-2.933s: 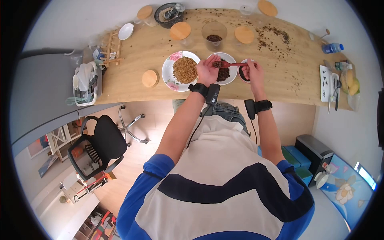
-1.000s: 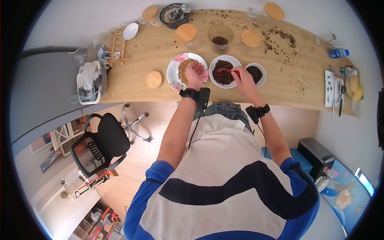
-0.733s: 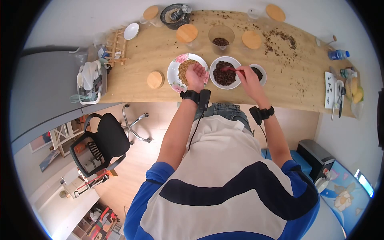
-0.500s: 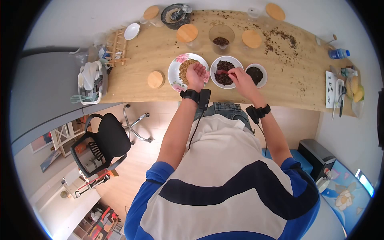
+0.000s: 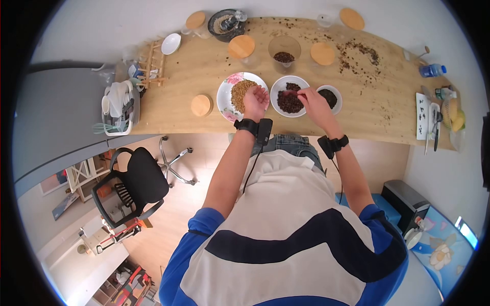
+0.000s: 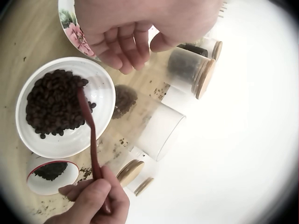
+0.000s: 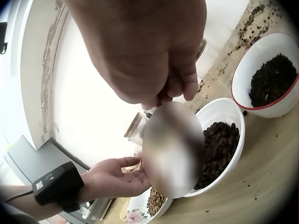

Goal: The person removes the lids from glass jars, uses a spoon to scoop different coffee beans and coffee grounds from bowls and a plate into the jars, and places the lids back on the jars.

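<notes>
My right hand [image 5: 316, 106] grips the handle of a dark red spoon [image 6: 94, 144]. The spoon's head lies at the edge of a heap of coffee beans [image 6: 51, 102] in a white bowl [image 6: 70, 143]. To the left, my left hand [image 5: 255, 102] is palm up with relaxed fingers, over the right part of a flowered plate [image 5: 224, 97]. Golden-brown grain [image 5: 240, 96] is heaped on that plate, partly hidden by the hand. Right of the bean bowl stands a smaller red-rimmed bowl [image 7: 245, 67] with dark, crumbly stuff [image 7: 274, 78].
Behind the bowls stand a clear container [image 5: 284, 45] with some beans and jars with wooden lids [image 5: 241, 46]. A dark mortar [image 5: 217, 31] is at the back. A loose wooden lid [image 5: 201, 105] lies left; dark crumbs [image 5: 360, 56] are scattered at back right.
Earlier the spoon was over the left palm, above the bean bowl. Since then the left hand moved left over the plate and the spoon went into the beans, where it has shifted about.
</notes>
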The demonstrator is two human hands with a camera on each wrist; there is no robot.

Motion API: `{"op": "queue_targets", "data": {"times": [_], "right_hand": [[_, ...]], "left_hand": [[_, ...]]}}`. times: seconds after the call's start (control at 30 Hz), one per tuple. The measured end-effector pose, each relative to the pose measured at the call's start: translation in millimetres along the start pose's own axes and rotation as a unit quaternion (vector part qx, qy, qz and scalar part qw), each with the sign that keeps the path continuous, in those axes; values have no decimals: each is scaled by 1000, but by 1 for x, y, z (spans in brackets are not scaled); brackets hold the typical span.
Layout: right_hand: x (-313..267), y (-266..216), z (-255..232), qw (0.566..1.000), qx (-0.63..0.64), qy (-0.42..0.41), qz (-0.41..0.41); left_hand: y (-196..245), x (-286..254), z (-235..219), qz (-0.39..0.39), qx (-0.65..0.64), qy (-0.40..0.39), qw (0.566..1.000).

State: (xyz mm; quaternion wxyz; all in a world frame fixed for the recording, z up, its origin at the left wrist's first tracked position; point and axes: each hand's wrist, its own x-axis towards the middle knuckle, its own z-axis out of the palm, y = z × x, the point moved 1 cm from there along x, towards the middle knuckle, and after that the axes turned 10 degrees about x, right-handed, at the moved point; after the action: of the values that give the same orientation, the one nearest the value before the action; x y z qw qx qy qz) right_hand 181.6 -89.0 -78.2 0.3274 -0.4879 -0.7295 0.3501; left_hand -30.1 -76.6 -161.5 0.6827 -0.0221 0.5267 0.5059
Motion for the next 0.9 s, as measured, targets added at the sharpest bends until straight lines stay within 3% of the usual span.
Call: {"op": "queue_targets", "data": {"times": [0.1, 0.27, 0.33, 0.47, 0.6, 0.67, 0.77, 0.83, 0.87, 0.9], "right_hand": [[-3, -3, -5, 1000, 2, -7, 16], [0, -3, 0, 990, 75, 107, 52], [2, 0, 8, 987, 101, 110, 53], [7, 12, 24, 975, 177, 125, 54], [-1, 5, 8, 980, 106, 158, 58], [-7, 4, -6, 962, 76, 248, 86], [-15, 13, -15, 957, 47, 269, 98], [-20, 18, -16, 960, -14, 261, 96], [-21, 17, -16, 960, -14, 262, 97], [-22, 16, -13, 961, -17, 255, 108]], "left_hand": [[-5, 4, -1, -10, 18, -6, 1000], [-12, -4, 9, -32, 115, -36, 992], [-11, -7, 12, -27, 198, -63, 978], [-9, -13, 16, -18, 238, -77, 968], [-5, -16, 16, -9, 279, -60, 958], [-5, -13, 10, 3, 312, -49, 949], [-11, 0, 1, 40, 388, -13, 921], [-12, 0, 1, 85, 515, 44, 852], [-11, -2, 3, 85, 516, 44, 852], [-10, -5, 5, 103, 558, 44, 822]]}}
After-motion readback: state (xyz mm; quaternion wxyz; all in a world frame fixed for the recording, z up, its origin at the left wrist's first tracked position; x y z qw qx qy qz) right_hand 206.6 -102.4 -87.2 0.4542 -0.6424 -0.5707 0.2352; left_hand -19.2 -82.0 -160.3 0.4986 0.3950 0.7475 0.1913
